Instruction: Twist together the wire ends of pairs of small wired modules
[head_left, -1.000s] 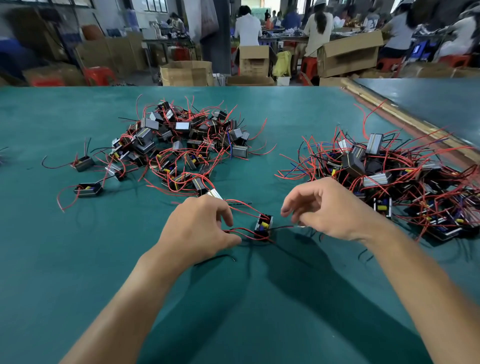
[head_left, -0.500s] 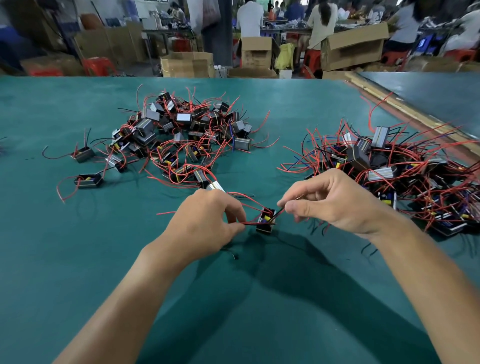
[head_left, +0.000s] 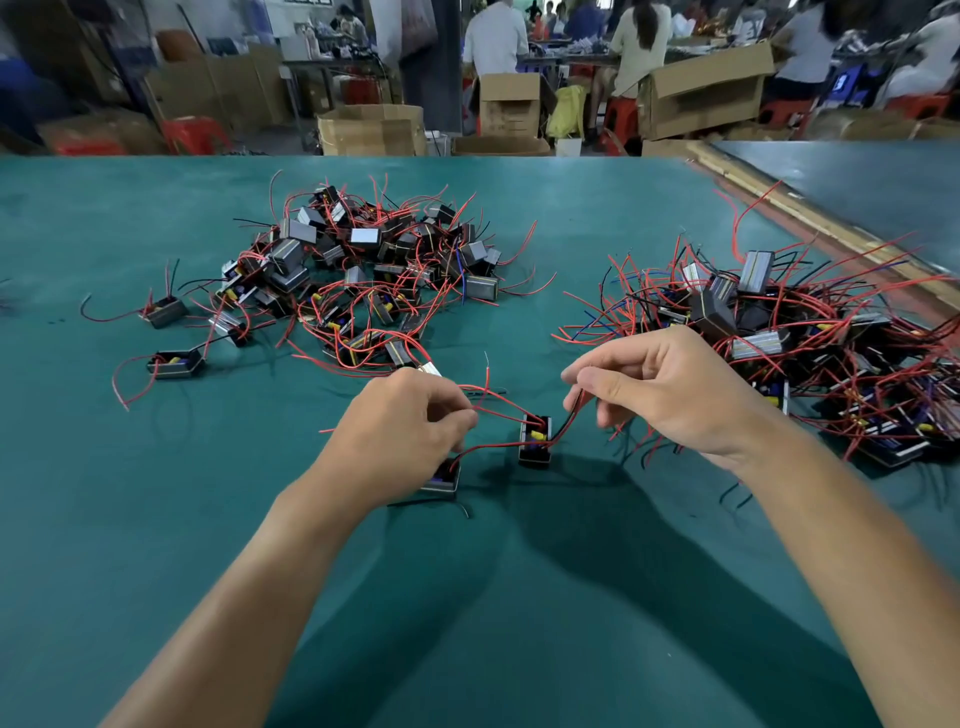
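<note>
Near the middle of the tabletop (head_left: 156, 519) your left hand (head_left: 410, 431) pinches a red wire (head_left: 498, 405) beside one module (head_left: 442, 477), your right hand (head_left: 670, 395) pinches wires from the second module (head_left: 535, 444), their ends seemingly not yet joined, with the far heap (head_left: 374, 270) and right-edge heap (head_left: 779, 343) suggesting many pairs remain.

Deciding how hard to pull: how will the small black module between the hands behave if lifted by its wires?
Probably light: the module stands on end, seemingly held up by the thin wires the right hand pinches. Wires look bendy yet springy, curving loosely without kinks. Being boxy it shouldn't roll, but may swing or topple.
</note>
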